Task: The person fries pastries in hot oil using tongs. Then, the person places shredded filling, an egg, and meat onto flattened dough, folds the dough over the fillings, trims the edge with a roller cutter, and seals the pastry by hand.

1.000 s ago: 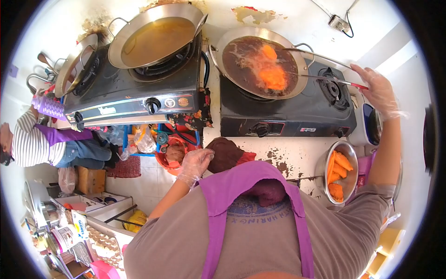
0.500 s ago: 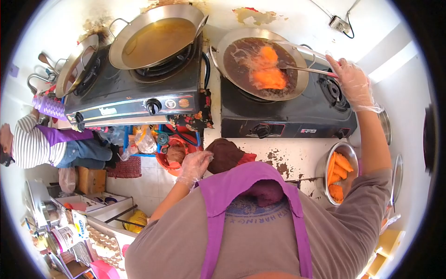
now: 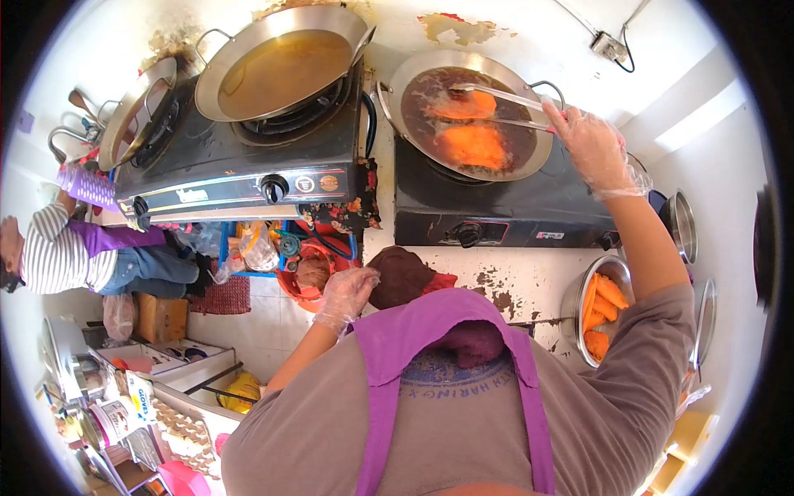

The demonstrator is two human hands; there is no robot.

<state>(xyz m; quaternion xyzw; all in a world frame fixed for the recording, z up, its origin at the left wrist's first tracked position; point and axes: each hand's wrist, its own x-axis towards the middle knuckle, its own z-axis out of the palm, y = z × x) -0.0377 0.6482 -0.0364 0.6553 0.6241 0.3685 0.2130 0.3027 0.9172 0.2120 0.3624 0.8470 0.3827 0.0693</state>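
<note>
My gloved right hand (image 3: 594,149) is closed around metal tongs (image 3: 513,97) over a wok (image 3: 533,157) of bubbling dark oil. The tongs' arms reach across the oil, one tip at the upper orange-coated piece (image 3: 467,105). A second orange-coated piece (image 3: 473,146) floats just below it. My gloved left hand (image 3: 347,291) is low by my waist, its fingers drawn together at the left edge of a dark brown, cloth-like thing (image 3: 401,277); whether they grip it I cannot tell.
A metal bowl (image 3: 571,318) with several orange pieces stands at my right. Left of the frying wok, a second wok (image 3: 219,99) of yellowish oil sits on another stove (image 3: 240,161). Below that stove is a red-orange basin (image 3: 291,285). A person (image 3: 74,256) in stripes stands far left.
My right hand has moved left and slightly down with the tongs. The tongs' arms now reach further over the oil, and the upper orange piece has shifted left and flattened out. My left hand stays put.
</note>
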